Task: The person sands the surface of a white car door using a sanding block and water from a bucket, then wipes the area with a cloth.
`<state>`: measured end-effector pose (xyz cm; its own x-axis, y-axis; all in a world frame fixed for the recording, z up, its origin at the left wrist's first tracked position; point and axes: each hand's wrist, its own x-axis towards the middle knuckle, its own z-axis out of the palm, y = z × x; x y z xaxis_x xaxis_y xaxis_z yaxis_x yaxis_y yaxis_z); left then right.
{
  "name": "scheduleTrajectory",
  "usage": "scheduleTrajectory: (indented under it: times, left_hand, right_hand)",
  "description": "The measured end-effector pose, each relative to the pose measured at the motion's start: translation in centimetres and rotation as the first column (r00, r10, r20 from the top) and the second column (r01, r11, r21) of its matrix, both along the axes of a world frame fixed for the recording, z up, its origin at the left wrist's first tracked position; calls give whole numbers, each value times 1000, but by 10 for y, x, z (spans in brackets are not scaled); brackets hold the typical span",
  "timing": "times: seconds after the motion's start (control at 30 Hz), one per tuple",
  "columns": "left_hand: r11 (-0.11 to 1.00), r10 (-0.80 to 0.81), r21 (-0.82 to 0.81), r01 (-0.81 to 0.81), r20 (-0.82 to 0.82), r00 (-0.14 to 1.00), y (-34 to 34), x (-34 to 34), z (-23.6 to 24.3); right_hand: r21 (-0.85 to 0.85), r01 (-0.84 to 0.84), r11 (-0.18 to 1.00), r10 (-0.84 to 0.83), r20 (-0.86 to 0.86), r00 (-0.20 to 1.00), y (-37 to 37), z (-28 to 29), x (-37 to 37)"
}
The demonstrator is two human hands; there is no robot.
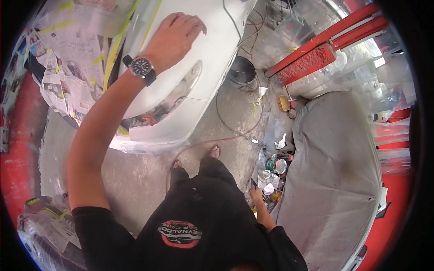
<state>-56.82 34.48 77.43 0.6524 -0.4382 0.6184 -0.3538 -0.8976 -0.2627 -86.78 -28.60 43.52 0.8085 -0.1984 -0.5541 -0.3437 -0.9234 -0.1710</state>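
while the left hand (pixel 176 38) lay flat and unclenched on the white car panel (pixel 199 63) at eleven o'clock, the right hand (pixel 256 195) hung low at five o'clock, its grip unclear.

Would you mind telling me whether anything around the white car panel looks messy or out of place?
Yes: cans and bottles lie jumbled on the floor beside the grey covered shape, and a loose cable snakes across the concrete near the white panel.

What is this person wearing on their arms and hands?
Both hands are bare, no gloves. The left hand has a wristwatch with a black strap and dark round dial at the wrist. The right hand wears nothing visible. Short black sleeves end near the shoulders, leaving both forearms uncovered.
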Motion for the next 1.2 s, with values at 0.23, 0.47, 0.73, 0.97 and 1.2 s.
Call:
scheduleTrajectory:
  times: [0.23, 0.47, 0.73, 0.97, 1.2]
  left_hand:
    - [994, -24, -106, 24, 7, 1000, 6, 3, -11]
    - [996, 4, -85, 3, 88, 996, 5, 7, -21]
    - [989, -4, -150, 14, 70, 998, 8, 1, -18]
    - [935, 138, -323, -148, -54, 989, -32, 7, 12]
    - [927, 178, -351, -131, 104, 979, -118, 141, 5]
  right_hand:
    - [-16, 96, 995, -90, 229, 969, -36, 40, -26]
    - [-153, 13, 988, 7, 126, 992, -66, 55, -71]
    - [-35, 11, 999, -8, 87, 996, -41, 42, -35]
    - [49, 130, 990, -134, 82, 988, -49, -49, -35]
    - [76, -152, 986, 150, 31, 988, -121, -177, -20]
